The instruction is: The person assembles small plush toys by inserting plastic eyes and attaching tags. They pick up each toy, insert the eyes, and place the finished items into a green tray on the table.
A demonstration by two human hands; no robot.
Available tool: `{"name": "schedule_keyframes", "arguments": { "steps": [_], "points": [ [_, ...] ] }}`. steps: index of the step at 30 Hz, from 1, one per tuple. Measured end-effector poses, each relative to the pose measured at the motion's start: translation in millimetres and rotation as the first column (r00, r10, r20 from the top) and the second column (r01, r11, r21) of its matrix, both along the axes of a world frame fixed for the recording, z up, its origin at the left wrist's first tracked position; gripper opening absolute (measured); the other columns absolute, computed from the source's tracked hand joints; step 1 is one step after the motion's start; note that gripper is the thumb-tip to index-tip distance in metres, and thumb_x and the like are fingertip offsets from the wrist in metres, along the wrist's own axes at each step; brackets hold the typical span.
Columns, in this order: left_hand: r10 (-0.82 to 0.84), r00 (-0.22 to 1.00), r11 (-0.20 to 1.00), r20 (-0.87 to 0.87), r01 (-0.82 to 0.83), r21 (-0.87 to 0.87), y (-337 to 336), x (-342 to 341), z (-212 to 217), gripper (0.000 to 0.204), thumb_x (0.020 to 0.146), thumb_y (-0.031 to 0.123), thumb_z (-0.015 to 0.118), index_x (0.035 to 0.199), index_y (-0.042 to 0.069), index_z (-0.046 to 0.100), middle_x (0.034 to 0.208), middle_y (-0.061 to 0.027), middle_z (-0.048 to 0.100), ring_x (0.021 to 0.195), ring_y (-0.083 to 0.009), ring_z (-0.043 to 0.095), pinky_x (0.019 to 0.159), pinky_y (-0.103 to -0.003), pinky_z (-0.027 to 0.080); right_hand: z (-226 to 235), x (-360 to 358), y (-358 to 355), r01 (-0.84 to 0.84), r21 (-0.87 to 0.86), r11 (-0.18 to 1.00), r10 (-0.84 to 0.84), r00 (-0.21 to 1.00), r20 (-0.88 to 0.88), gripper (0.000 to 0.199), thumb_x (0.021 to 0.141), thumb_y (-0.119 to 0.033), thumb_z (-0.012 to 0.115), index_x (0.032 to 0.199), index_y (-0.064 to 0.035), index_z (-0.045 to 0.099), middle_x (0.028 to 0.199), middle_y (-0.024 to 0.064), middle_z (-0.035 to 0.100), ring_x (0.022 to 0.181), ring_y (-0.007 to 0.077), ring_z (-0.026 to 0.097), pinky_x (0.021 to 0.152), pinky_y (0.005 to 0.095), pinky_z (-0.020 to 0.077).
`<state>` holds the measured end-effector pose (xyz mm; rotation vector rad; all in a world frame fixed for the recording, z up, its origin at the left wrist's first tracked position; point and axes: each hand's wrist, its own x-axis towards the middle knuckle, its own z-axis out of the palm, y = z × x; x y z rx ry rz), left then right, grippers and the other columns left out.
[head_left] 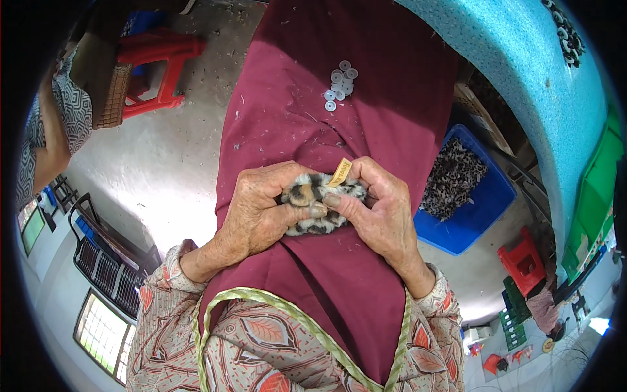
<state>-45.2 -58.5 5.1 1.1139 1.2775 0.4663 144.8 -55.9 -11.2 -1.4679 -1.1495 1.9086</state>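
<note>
Over my lap, a small furry piece (317, 225) with black, white and tan patches is held between my two hands. My left hand (264, 199) grips its left side, thumb pressed on top. Opposite it, my right hand (382, 206) pinches the right side, its thumb nearly meeting the left one. A yellow fabric tag (339, 171) sticks up from the fur beside my right forefinger. The fingers under the piece are hidden. Farther up the maroon apron (281, 124) lies a small cluster of translucent plastic discs (341, 83).
A blue bin (480, 222) of dark and light furry pieces (454, 179) stands right of my lap. A turquoise tabletop (516, 59) curves along the right, with dark small parts (565, 36) on it. A red stool (166, 72) and another person's arm (52, 140) are at left.
</note>
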Motion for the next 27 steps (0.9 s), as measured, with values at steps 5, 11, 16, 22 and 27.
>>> {"name": "schedule_keyframes", "arguments": {
  "steps": [5, 11, 16, 22, 27],
  "points": [
    [0.0, 0.999, 0.998, -0.051, -0.002, -0.056, 3, 1, 4, 0.027, 0.069, 0.005, 0.078, 0.093, 0.001, 0.067, 0.077, -0.0039, 0.065, 0.07, -0.0082, 0.059, 0.062, -0.025, 0.049, -1, -5, -5, 0.082, -0.014, 0.997, -0.082, 0.997, -0.013, 0.02, 0.078, -0.007, 0.071, 0.086, -0.0006, 0.054, 0.072, 0.0062, 0.058, 0.066, 0.0101, 0.055, 0.06, 0.0284, 0.0451],
    [0.075, 0.997, 0.994, -0.033, -0.078, -0.075, -2, 5, -3, 0.026, 0.07, 0.003, 0.076, 0.094, 0.001, 0.066, 0.078, -0.0039, 0.065, 0.071, -0.0071, 0.059, 0.062, -0.025, 0.049, -1, 2, -6, 0.03, 0.059, 0.998, -0.021, 0.988, -0.151, 0.027, 0.075, -0.01, 0.075, 0.089, -0.0006, 0.055, 0.077, 0.0081, 0.06, 0.068, 0.0122, 0.058, 0.061, 0.0288, 0.0465],
    [0.195, 0.981, 0.967, 0.019, -0.189, -0.173, -9, 7, -1, 0.028, 0.068, 0.002, 0.076, 0.094, 0.0, 0.066, 0.079, -0.0035, 0.065, 0.071, -0.0069, 0.059, 0.063, -0.025, 0.049, 2, -3, -11, 0.003, 0.159, 0.987, -0.006, 1.0, 0.022, 0.037, 0.068, -0.015, 0.082, 0.09, -0.0019, 0.056, 0.075, 0.0071, 0.061, 0.067, 0.0123, 0.058, 0.061, 0.0286, 0.0474],
    [0.126, 0.99, 0.988, -0.059, -0.12, 0.097, -13, 4, -1, 0.032, 0.063, 0.008, 0.079, 0.092, 0.0, 0.066, 0.076, -0.0061, 0.063, 0.068, -0.0117, 0.061, 0.061, -0.026, 0.048, 1, -6, -16, 0.066, 0.051, 0.996, -0.063, 0.996, -0.063, 0.038, 0.065, -0.016, 0.084, 0.087, -0.0027, 0.057, 0.073, 0.0032, 0.061, 0.066, 0.008, 0.055, 0.059, 0.0268, 0.0462],
    [0.1, 0.993, 0.966, -0.06, -0.082, 0.245, -13, 3, 1, 0.032, 0.062, 0.011, 0.079, 0.089, 0.0, 0.066, 0.074, -0.0075, 0.062, 0.066, -0.0153, 0.061, 0.059, -0.027, 0.046, -5, -8, -23, 0.118, 0.07, 0.99, -0.112, 0.99, -0.091, 0.039, 0.064, -0.019, 0.085, 0.085, -0.0025, 0.057, 0.072, 0.0026, 0.06, 0.065, 0.0072, 0.053, 0.059, 0.0257, 0.0453]
  ]
}}
